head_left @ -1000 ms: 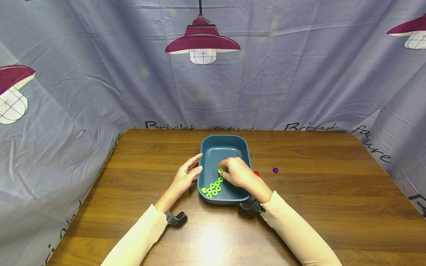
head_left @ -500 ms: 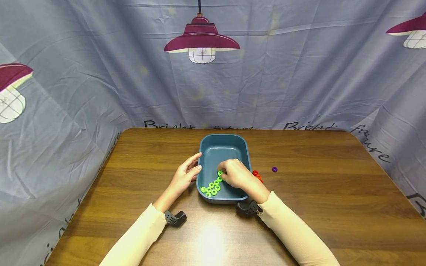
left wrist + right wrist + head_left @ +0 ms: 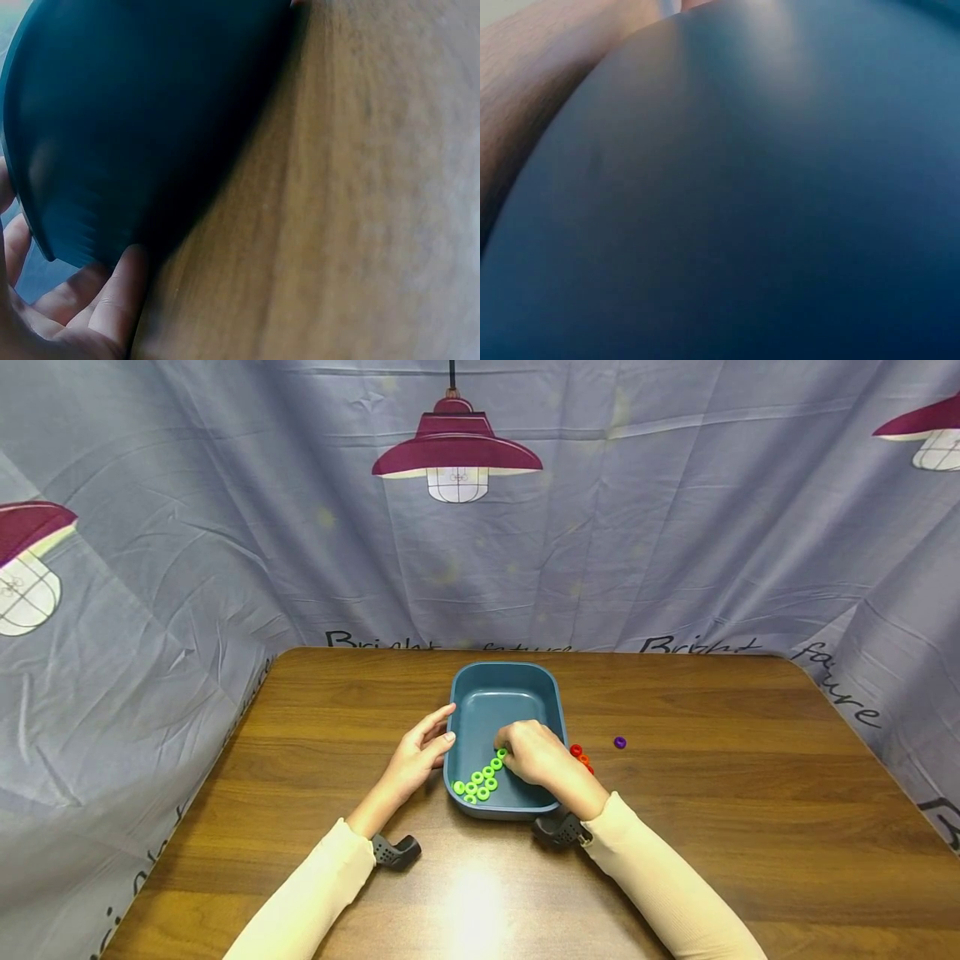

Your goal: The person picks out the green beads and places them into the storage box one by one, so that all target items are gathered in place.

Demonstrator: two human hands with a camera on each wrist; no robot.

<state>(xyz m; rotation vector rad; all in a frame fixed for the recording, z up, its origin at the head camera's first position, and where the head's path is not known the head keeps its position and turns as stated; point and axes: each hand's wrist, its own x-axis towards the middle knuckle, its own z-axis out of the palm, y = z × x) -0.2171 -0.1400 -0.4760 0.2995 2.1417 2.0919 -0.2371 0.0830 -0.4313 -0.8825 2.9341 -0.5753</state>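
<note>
A dark teal rectangular tray (image 3: 506, 817) sits on the wooden table; its outer wall (image 3: 135, 112) fills much of the left wrist view. Several small green rings (image 3: 477, 777) lie inside it, in a slanting row and a cluster toward the near left corner. My left hand (image 3: 416, 756) rests its loosely spread fingers against the tray's left side. Inside the tray my right hand (image 3: 531, 752) has its fingers curled at the uppermost green ring (image 3: 502, 753) and appears to pinch it; the fingertips are partly hidden. The right wrist view shows mostly blurred tray wall (image 3: 742, 187).
Red and orange rings (image 3: 581, 757) lie just outside the tray's right side, partly hidden behind the right forearm. A purple ring (image 3: 620, 742) lies farther right on the table (image 3: 720, 793). A grey-blue printed curtain (image 3: 637, 527) hangs behind the table.
The right hand has moved slightly down within the tray, and the uppermost green ring has shifted nearer the row's end, down and a little right. The left hand has stayed at the tray's side.
</note>
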